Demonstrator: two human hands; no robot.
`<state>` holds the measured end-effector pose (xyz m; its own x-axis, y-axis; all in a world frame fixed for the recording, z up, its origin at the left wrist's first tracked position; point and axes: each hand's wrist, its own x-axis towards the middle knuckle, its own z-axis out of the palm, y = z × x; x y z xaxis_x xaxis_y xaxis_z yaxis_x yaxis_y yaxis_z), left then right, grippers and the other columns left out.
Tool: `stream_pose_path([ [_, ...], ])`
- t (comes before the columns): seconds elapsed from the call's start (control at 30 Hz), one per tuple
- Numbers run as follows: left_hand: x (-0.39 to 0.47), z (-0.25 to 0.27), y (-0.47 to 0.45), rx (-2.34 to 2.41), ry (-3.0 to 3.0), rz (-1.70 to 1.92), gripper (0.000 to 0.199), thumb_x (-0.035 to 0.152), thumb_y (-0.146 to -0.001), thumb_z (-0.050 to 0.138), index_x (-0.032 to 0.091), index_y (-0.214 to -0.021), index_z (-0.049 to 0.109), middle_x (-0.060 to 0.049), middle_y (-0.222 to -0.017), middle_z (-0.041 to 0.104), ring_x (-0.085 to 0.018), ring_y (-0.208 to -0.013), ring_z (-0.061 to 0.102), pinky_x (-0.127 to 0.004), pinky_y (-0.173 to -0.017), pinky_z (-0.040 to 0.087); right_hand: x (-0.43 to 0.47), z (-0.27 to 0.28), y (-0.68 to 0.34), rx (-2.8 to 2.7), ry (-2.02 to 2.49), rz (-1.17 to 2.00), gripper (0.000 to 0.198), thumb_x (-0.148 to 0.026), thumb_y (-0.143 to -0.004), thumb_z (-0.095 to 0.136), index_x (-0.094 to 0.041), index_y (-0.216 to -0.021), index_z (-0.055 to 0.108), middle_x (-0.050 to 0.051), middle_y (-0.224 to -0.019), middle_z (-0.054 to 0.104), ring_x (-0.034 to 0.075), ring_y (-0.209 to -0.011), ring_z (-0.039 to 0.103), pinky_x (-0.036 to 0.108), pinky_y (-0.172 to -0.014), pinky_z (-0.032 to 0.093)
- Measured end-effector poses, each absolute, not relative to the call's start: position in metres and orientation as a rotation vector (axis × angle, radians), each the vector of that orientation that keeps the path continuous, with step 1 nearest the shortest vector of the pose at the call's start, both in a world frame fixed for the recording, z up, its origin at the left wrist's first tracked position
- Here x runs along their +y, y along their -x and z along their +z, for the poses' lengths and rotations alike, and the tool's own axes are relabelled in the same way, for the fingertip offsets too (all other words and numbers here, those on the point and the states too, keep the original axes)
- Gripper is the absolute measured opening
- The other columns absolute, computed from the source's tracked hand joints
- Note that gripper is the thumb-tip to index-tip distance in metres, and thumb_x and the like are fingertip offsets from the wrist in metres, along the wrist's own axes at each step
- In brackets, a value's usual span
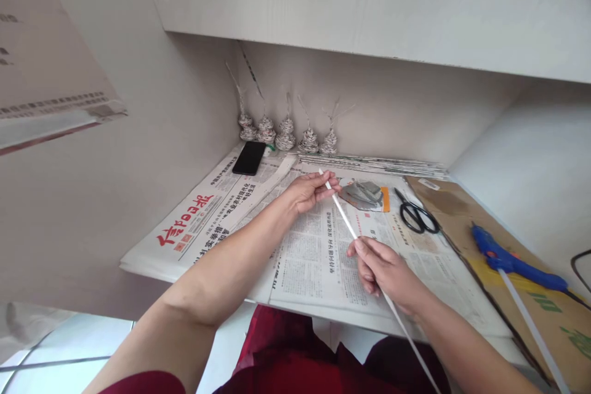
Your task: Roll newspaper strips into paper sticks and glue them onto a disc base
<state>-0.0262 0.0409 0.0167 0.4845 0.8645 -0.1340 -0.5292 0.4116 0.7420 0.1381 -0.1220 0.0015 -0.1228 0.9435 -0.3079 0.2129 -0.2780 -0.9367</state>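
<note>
A long thin white rolled paper stick [344, 217] slants across the middle of the head view. Near its upper end, my left hand [310, 191] pinches it between thumb and fingers. Lower down, my right hand [381, 268] is closed around the stick, and the tail runs on past my right wrist to the bottom edge. Both hands are above newspaper sheets [305, 258] spread on the table. Just beyond my left fingertips is a grey lump in an orange-edged wrapper [364, 196], its kind unclear.
Several woven paper gourd shapes [286, 135] stand along the back wall beside a bundle of paper sticks [378, 164]. A black phone [249, 158] lies back left. Black-handled scissors [418, 215] and a blue glue gun [512, 261] on cardboard [438, 200] are right. A shelf panel overhangs.
</note>
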Motion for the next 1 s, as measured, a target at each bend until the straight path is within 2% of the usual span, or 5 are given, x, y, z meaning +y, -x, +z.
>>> stream_pose_path([
  [0.23,0.034,0.016,0.02,0.51,-0.674,0.912,0.018,0.019,-0.09,0.052,0.007,-0.088,0.064,-0.009,-0.077,0.067,-0.016,-0.073,0.07,-0.021,-0.065,0.058,-0.119,-0.004,-0.137,-1.531,1.678,1.0,0.036,-0.056,-0.091,0.038,-0.023,-0.083,0.053,-0.006,-0.05,0.039,0.01,-0.042,0.04,0.026,-0.047,0.038],
  [0.5,0.033,0.021,0.02,0.461,-0.611,0.932,0.018,0.021,-0.09,0.051,0.009,-0.083,0.062,-0.003,-0.064,0.059,-0.011,-0.063,0.066,-0.016,-0.056,0.055,-0.116,0.011,-0.136,-1.09,1.172,1.867,0.036,-0.057,-0.089,0.04,-0.024,-0.075,0.039,-0.01,-0.049,0.017,0.008,-0.037,0.017,0.021,-0.035,0.017],
  [0.77,0.039,0.018,0.019,0.523,-0.564,1.04,0.019,0.024,-0.089,0.053,0.009,-0.083,0.061,-0.003,-0.065,0.059,-0.011,-0.063,0.066,-0.019,-0.06,0.058,-0.122,0.004,-0.138,-1.652,1.746,0.655,0.03,-0.052,-0.087,0.049,-0.024,-0.077,0.046,-0.003,-0.057,0.042,0.013,-0.05,0.037,0.025,-0.047,0.027],
  [0.93,0.036,0.021,0.019,0.465,-0.533,1.014,0.017,0.025,-0.088,0.056,0.009,-0.082,0.06,-0.002,-0.062,0.057,-0.008,-0.057,0.063,-0.014,-0.054,0.055,-0.125,0.011,-0.139,-1.205,1.393,1.642,0.038,-0.059,-0.089,0.036,-0.024,-0.077,0.042,-0.009,-0.049,0.021,0.009,-0.037,0.021,0.022,-0.035,0.02],
  [1.0,0.037,0.023,0.02,0.466,-0.532,1.023,0.018,0.026,-0.088,0.055,0.009,-0.083,0.06,-0.001,-0.063,0.057,-0.008,-0.057,0.063,-0.014,-0.052,0.054,-0.126,0.011,-0.14,-1.105,1.309,1.751,0.038,-0.06,-0.088,0.039,-0.024,-0.082,0.045,-0.009,-0.051,0.022,0.008,-0.037,0.022,0.021,-0.034,0.02],
])
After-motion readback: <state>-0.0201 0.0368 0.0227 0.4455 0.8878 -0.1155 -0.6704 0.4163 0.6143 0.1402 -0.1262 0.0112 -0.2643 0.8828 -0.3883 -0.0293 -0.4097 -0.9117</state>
